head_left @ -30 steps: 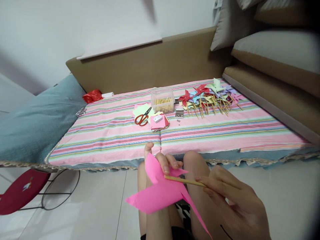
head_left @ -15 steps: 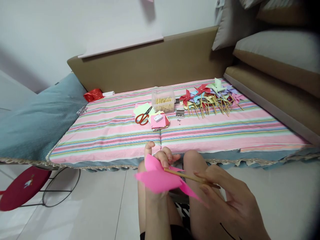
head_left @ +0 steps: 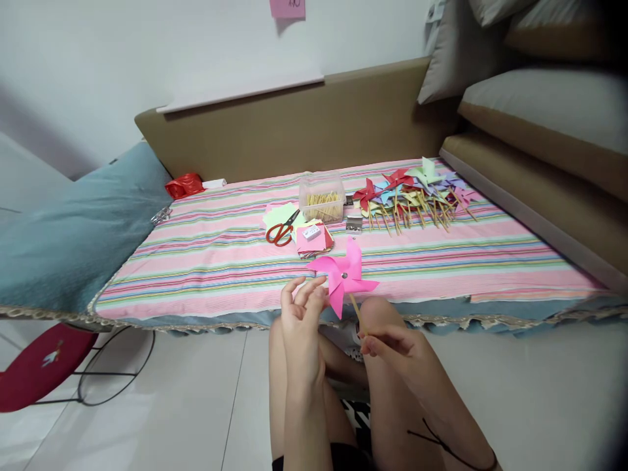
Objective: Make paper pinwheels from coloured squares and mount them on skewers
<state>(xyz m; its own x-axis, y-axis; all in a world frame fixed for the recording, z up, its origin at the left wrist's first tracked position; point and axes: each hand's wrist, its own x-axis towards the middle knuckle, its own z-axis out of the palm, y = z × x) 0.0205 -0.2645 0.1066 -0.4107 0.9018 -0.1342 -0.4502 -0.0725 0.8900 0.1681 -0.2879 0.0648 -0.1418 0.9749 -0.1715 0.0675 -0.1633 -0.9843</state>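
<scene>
A pink paper pinwheel (head_left: 350, 282) with a metal fastener at its centre stands tilted up on a thin wooden stick, in front of the seat's edge. My right hand (head_left: 392, 350) pinches the lower part of that stick between thumb and fingers. Beside the pinwheel's left blades is my left hand (head_left: 304, 314), its fingers apart and bent, their tips at the paper's edge; whether they touch it I cannot tell. Both hands are above my knees.
On the striped cloth (head_left: 210, 281) lie scissors (head_left: 280, 232), stacked paper squares (head_left: 310, 243), a clear box (head_left: 322, 199) of wooden sticks, a small packet (head_left: 354, 224) and a pile of finished pinwheels (head_left: 412, 190). A red stool (head_left: 46, 369) stands at left, cushions (head_left: 549, 104) at right.
The pinwheel has turned from lying sideways to upright, its front facing me, and moved farther out. My left hand has come off its centre to the left side. The right hand keeps the stick.
</scene>
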